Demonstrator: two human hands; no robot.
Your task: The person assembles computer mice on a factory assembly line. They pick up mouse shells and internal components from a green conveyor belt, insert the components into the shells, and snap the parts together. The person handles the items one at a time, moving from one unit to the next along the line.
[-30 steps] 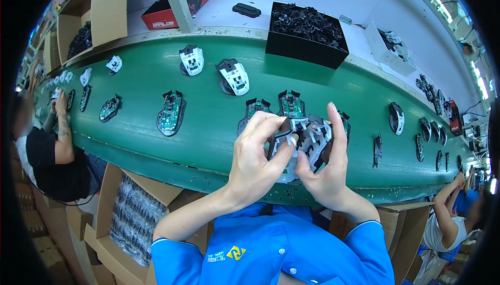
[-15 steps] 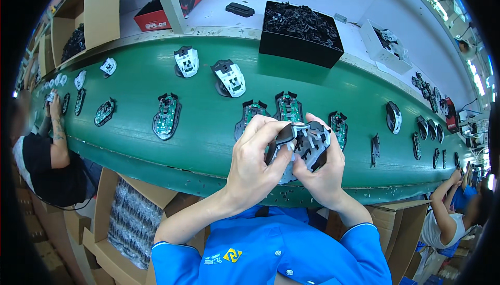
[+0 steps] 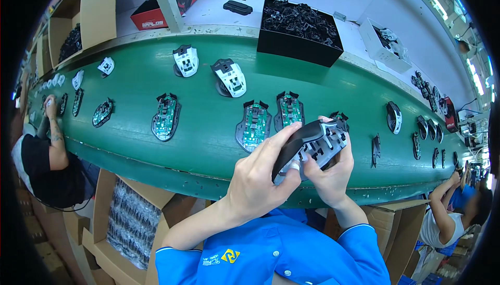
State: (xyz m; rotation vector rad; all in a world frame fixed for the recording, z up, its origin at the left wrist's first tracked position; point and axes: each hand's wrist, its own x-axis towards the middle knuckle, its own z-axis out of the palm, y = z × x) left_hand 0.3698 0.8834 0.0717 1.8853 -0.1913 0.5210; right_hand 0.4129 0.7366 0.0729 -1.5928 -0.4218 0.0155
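Both hands hold a computer mouse shell (image 3: 297,148), black outside with a pale grey ribbed inside, tilted above the near edge of the green belt (image 3: 208,129). Wrapped along its black side is my left hand (image 3: 260,181), with a white covering on the thumb tip. My right hand (image 3: 334,176) grips the other side, thumb against the inner face. Just beyond lie mouse bases with exposed green circuit boards: one base (image 3: 253,126) on the left, another base (image 3: 289,109) behind it. A third base (image 3: 341,120) is partly hidden by my right hand.
White-and-black mouse shells (image 3: 229,78) and another circuit-board base (image 3: 166,118) lie on the belt. A black box of small dark parts (image 3: 299,40) stands on the back ledge. Cardboard boxes (image 3: 99,233) flank me below. Co-workers sit at left (image 3: 49,165) and right (image 3: 453,217).
Both hands have moved slightly right with the mouse shell and turned it, so more of its black outer side shows. The base on the left is now less covered.
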